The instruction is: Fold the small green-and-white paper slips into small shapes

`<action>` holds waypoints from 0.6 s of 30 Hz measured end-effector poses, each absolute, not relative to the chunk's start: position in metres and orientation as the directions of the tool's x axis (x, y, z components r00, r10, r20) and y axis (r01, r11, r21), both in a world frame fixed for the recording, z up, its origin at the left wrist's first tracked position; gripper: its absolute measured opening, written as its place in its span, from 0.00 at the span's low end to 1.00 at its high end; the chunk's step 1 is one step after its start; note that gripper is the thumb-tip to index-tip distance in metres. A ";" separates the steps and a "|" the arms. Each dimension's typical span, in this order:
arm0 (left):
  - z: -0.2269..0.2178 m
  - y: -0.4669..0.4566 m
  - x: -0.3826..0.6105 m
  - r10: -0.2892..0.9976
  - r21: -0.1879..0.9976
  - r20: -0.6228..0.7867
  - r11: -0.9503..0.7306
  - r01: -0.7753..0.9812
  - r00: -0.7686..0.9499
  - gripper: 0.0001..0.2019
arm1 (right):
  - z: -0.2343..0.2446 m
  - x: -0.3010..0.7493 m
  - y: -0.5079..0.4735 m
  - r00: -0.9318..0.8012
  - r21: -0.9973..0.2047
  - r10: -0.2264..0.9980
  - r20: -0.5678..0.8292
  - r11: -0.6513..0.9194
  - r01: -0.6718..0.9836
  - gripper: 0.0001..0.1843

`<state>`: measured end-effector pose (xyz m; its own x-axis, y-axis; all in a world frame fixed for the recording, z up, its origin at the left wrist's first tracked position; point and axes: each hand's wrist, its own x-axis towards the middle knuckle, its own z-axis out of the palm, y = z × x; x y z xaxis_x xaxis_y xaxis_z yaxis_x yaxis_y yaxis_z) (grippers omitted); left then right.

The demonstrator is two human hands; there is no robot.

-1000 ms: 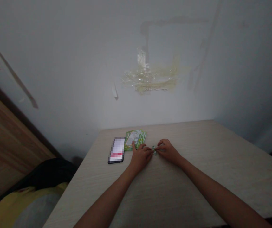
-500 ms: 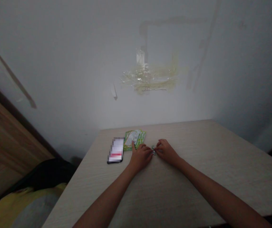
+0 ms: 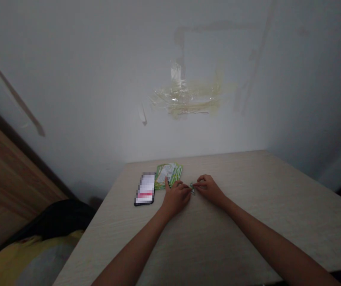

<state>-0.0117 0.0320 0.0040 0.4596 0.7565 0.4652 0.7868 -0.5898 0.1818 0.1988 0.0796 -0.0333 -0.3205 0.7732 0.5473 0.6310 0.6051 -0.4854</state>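
Observation:
A small green-and-white piece [image 3: 192, 188], perhaps folded paper, sits on the table between my fingertips; its exact kind is too small to tell. My left hand [image 3: 177, 199] rests low over the tabletop, its fingertips closed on the left side of the piece and its thumb sticking up. From the right, my right hand [image 3: 210, 190] pinches the piece's other side between fingertips. Just beyond my left hand lie several flat green-and-white printed sheets or packets [image 3: 170, 171], overlapping one another. Part of the small piece is covered by my fingers.
A phone [image 3: 145, 190] with a lit, blurred screen lies left of the green packets. The pale wooden table [image 3: 236, 246] meets a wall [image 3: 99, 99] with peeling tape [image 3: 185, 97]. Yellow and grey cloth [image 3: 30, 258] and a wooden panel [image 3: 0, 174] are at the left.
The fingers of my right hand have shifted slightly on the small piece, and more of its lower part shows. My left hand, the phone and the packets stay in place.

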 end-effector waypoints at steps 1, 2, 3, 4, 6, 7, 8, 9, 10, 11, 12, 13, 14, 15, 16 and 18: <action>0.004 0.032 -0.012 0.756 0.179 0.467 -0.589 0.788 0.459 0.10 | -0.033 0.198 0.079 -0.323 -0.473 0.769 0.551 0.607 0.638 0.08; 0.003 0.032 -0.012 0.755 0.176 0.468 -0.588 0.789 0.459 0.10 | -0.033 0.198 0.078 -0.324 -0.462 0.767 0.553 0.607 0.647 0.08; 0.003 0.032 -0.012 0.755 0.173 0.469 -0.588 0.790 0.459 0.10 | -0.032 0.197 0.077 -0.324 -0.451 0.767 0.554 0.604 0.657 0.09; 0.003 0.032 -0.012 0.754 0.170 0.469 -0.588 0.791 0.460 0.10 | -0.031 0.196 0.076 -0.324 -0.442 0.768 0.552 0.599 0.668 0.09; 0.003 0.032 -0.012 0.752 0.164 0.468 -0.590 0.791 0.464 0.10 | -0.027 0.193 0.073 -0.325 -0.424 0.775 0.542 0.586 0.690 0.09; 0.003 0.032 -0.012 0.752 0.162 0.467 -0.591 0.790 0.466 0.10 | -0.025 0.192 0.071 -0.323 -0.415 0.780 0.536 0.577 0.703 0.09; 0.003 0.032 -0.012 0.752 0.161 0.466 -0.590 0.791 0.466 0.10 | -0.024 0.190 0.069 -0.323 -0.406 0.785 0.528 0.568 0.716 0.10; 0.003 0.032 -0.012 0.752 0.161 0.464 -0.591 0.791 0.467 0.10 | -0.022 0.189 0.068 -0.318 -0.401 0.794 0.518 0.554 0.729 0.09; 0.003 0.032 -0.012 0.753 0.162 0.462 -0.591 0.790 0.469 0.10 | -0.021 0.187 0.067 -0.311 -0.401 0.802 0.510 0.541 0.739 0.09; 0.003 0.032 -0.012 0.754 0.163 0.460 -0.591 0.790 0.469 0.10 | -0.020 0.186 0.066 -0.302 -0.402 0.810 0.503 0.529 0.747 0.09; 0.003 0.032 -0.012 0.755 0.165 0.458 -0.592 0.789 0.470 0.10 | -0.019 0.186 0.066 -0.293 -0.405 0.815 0.499 0.519 0.752 0.09; 0.004 0.032 -0.012 0.755 0.167 0.456 -0.592 0.788 0.471 0.10 | -0.019 0.186 0.066 -0.287 -0.409 0.818 0.499 0.514 0.754 0.09; 0.004 0.032 -0.012 0.756 0.167 0.454 -0.593 0.788 0.472 0.10 | -0.019 0.186 0.066 -0.288 -0.410 0.817 0.501 0.516 0.752 0.09; 0.004 0.032 -0.012 0.757 0.167 0.453 -0.592 0.789 0.472 0.10 | -0.019 0.186 0.066 -0.292 -0.410 0.811 0.507 0.525 0.746 0.09; 0.004 0.032 -0.012 0.758 0.167 0.453 -0.589 0.791 0.469 0.10 | -0.020 0.187 0.066 -0.300 -0.409 0.802 0.516 0.539 0.736 0.09; 0.003 0.032 -0.012 0.760 0.165 0.453 -0.585 0.794 0.466 0.10 | -0.020 0.189 0.066 -0.318 -0.404 0.781 0.537 0.570 0.716 0.09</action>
<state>-0.0125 0.0317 0.0035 0.4656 0.7602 0.4532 0.7944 -0.5847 0.1646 0.1886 0.0656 -0.0196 -0.3184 0.7812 0.5370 0.7156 0.5696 -0.4043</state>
